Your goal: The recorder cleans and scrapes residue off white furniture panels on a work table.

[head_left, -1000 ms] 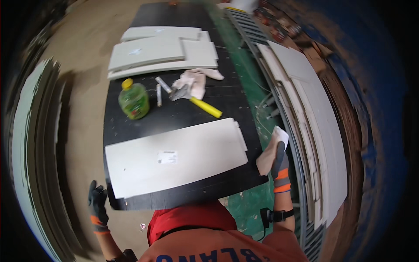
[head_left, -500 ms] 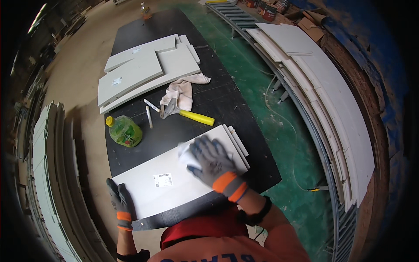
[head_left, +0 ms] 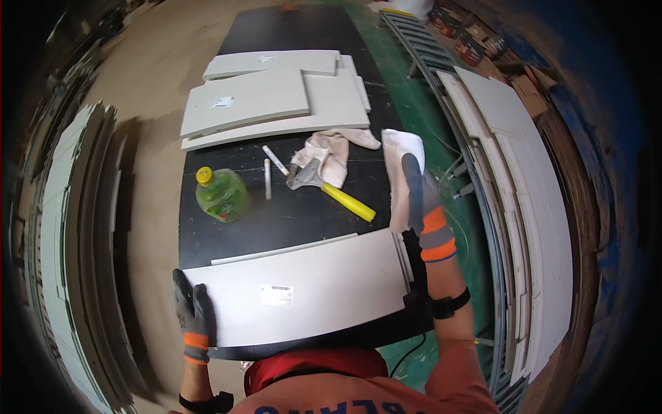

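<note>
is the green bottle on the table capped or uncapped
Capped: a yellow cap sits on top of the green bottle. Whether it is tight, I cannot tell.

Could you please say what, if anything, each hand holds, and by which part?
The right hand holds a pale cloth by its right side; the left hand touches the left end of the nearest white panel, grip unclear.

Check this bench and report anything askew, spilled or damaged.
The stacked flat white panels farther up the black table lie askew, edges unaligned. Beneath the labelled white panel at the gray-gloved left hand, a white edge, likely another panel, juts out unevenly. No spill or damage shows.
</note>
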A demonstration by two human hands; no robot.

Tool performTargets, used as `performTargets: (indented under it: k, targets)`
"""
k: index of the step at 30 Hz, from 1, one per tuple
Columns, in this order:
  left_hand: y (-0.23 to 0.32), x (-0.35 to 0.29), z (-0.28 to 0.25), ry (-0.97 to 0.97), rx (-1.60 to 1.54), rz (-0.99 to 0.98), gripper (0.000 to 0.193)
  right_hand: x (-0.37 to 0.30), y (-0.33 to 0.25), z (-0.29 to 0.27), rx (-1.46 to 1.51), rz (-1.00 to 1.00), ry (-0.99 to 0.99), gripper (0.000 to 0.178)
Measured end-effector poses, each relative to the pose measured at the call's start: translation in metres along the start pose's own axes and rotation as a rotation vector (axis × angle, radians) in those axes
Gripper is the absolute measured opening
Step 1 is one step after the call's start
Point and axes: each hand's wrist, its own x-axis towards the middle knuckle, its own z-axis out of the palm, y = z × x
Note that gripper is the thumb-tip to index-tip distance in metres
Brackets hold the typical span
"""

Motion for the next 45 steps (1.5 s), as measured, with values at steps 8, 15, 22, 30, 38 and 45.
performTargets:
  k: [8,15,22,30,38,45]
  targets:
    - [0.018,0.004,0.002,-0.018,-0.040,0.030,0.065,0.030,-0.062,0.137,0.204,-0.216,-0.559,0.040]
    - [0.019,0.005,-0.002,-0.045,-0.048,-0.015,0.065,-0.018,-0.095,0.261,-0.982,-1.174,-0.439,0.071]
    - [0.012,0.004,-0.001,0.021,0.059,0.067,0.065,-0.035,-0.087,0.265,-0.922,-1.065,-0.434,0.087]
    - [0.017,0.002,-0.006,-0.059,-0.001,-0.041,0.068,-0.006,-0.102,0.175,-0.612,-0.868,-0.462,0.098]
    - [0.018,0.002,-0.004,-0.033,0.025,0.038,0.068,0.075,0.011,0.110,-1.766,0.087,-0.744,0.074]
    - [0.008,0.000,0.000,-0.027,0.057,0.050,0.065,0.056,0.001,0.029,-1.080,-0.285,-0.637,0.043]
